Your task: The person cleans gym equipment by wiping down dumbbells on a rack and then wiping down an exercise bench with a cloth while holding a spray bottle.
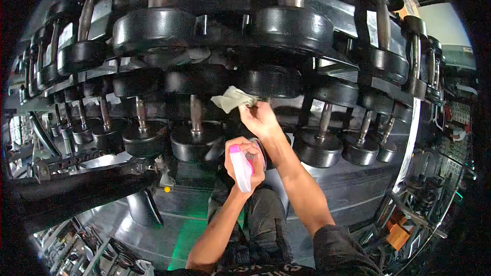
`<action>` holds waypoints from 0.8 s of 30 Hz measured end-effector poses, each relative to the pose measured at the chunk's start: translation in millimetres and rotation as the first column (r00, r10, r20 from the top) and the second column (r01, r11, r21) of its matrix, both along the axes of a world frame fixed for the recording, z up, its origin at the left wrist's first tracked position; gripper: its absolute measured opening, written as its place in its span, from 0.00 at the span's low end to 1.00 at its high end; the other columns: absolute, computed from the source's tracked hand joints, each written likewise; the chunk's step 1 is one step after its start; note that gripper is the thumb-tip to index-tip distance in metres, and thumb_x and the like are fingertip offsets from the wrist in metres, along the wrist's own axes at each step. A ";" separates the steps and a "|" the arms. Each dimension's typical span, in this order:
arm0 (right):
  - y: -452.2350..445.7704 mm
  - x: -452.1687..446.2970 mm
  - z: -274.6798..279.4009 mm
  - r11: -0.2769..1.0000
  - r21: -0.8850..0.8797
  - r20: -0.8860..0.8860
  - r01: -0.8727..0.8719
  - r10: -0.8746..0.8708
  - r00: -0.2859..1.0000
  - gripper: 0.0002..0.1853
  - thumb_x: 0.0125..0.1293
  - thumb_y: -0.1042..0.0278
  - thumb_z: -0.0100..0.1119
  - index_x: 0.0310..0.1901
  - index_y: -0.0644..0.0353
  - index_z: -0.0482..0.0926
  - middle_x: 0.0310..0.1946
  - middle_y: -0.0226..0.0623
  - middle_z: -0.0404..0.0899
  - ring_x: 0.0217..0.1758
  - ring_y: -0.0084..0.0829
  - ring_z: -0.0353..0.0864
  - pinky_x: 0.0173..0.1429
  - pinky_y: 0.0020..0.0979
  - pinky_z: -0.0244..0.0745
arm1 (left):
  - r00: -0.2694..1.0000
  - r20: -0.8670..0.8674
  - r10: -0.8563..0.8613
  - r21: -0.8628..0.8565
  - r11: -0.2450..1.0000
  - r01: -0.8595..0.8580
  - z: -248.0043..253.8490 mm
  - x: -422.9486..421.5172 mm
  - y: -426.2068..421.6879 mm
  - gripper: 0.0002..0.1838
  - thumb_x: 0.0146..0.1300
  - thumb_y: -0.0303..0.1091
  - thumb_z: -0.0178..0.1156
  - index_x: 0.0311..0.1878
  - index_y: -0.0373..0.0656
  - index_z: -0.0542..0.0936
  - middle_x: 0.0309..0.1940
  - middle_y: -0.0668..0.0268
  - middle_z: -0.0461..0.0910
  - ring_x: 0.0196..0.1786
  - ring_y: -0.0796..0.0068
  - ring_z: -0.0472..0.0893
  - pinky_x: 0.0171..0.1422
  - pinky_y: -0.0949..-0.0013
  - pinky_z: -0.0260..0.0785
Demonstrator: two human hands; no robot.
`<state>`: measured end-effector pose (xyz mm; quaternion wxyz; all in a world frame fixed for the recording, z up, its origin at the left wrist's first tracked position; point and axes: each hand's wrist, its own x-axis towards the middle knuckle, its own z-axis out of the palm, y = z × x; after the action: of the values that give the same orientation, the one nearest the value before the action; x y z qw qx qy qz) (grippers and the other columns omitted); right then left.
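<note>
My left hand (249, 154) is wrapped round a spray bottle with a white and pink head (241, 173), held low in front of my legs. Pinched in the fingers of my right hand (261, 118) is a crumpled pale cloth (230, 99), whose loose end sticks out to the left. The right hand is at a black dumbbell (270, 82) on the lower row and covers much of its handle. Whether the cloth touches that dumbbell I cannot tell. Just left stands another lower-row dumbbell (196, 142) with a grey metal handle.
More large dumbbells (294, 28) line the upper tier of the rack, overhanging the lower row. A black padded bench (87, 189) reaches in from the left. A small yellow ball-like knob (167, 189) shows near its end. Gym equipment (427, 174) stands at the right.
</note>
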<state>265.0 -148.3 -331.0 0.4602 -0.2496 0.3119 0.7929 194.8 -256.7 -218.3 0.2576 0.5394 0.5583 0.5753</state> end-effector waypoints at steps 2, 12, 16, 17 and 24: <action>-9.9 19.7 28.4 0.995 0.088 0.052 -0.038 0.033 0.998 0.14 0.72 0.75 0.39 0.50 0.70 0.74 0.43 0.44 0.79 0.44 0.33 0.81 0.47 0.28 0.82 | 0.998 0.057 0.019 -0.007 1.000 -0.019 0.1 2.5 -0.9 0.05 0.56 0.27 0.61 0.33 0.38 0.75 0.34 0.58 0.74 0.34 0.63 0.76 0.39 0.65 0.72; -50.3 137.7 95.5 0.909 0.417 0.565 -0.005 -0.255 0.785 0.18 0.75 0.67 0.39 0.60 0.65 0.69 0.55 0.44 0.76 0.54 0.33 0.80 0.56 0.29 0.81 | 0.998 0.049 0.032 0.030 0.999 -0.033 4.7 2.5 13.4 0.09 0.50 0.17 0.62 0.31 0.38 0.72 0.35 0.57 0.75 0.35 0.62 0.77 0.40 0.66 0.71; -73.9 141.3 121.0 0.966 0.232 0.702 -0.114 -0.085 0.707 0.20 0.76 0.62 0.39 0.62 0.62 0.69 0.57 0.41 0.76 0.58 0.32 0.78 0.62 0.30 0.75 | 0.946 0.325 -0.012 -0.338 0.933 0.128 19.2 6.4 -5.2 0.11 0.55 0.18 0.62 0.42 0.34 0.76 0.41 0.57 0.79 0.30 0.73 0.77 0.37 0.71 0.70; -81.0 137.5 124.6 0.983 0.141 0.719 -0.118 -0.020 0.695 0.20 0.76 0.61 0.39 0.61 0.60 0.71 0.56 0.38 0.78 0.58 0.30 0.78 0.61 0.28 0.75 | 0.945 0.327 -0.018 -0.335 0.933 0.133 24.0 6.1 -9.8 0.11 0.55 0.18 0.62 0.42 0.34 0.76 0.41 0.57 0.79 0.30 0.73 0.77 0.37 0.71 0.70; -128.4 130.7 108.9 0.997 0.072 0.724 0.020 -0.066 0.686 0.21 0.76 0.57 0.38 0.63 0.61 0.67 0.59 0.40 0.74 0.61 0.36 0.75 0.68 0.37 0.67 | 0.983 0.130 -0.129 -0.467 0.867 0.175 18.5 13.2 -33.4 0.09 0.61 0.26 0.62 0.44 0.39 0.79 0.38 0.65 0.82 0.27 0.82 0.73 0.35 0.74 0.69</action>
<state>395.8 -276.7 -222.1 0.5715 -0.5218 0.0868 0.6274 208.1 -290.1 -199.8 0.4528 0.4743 0.6254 0.4230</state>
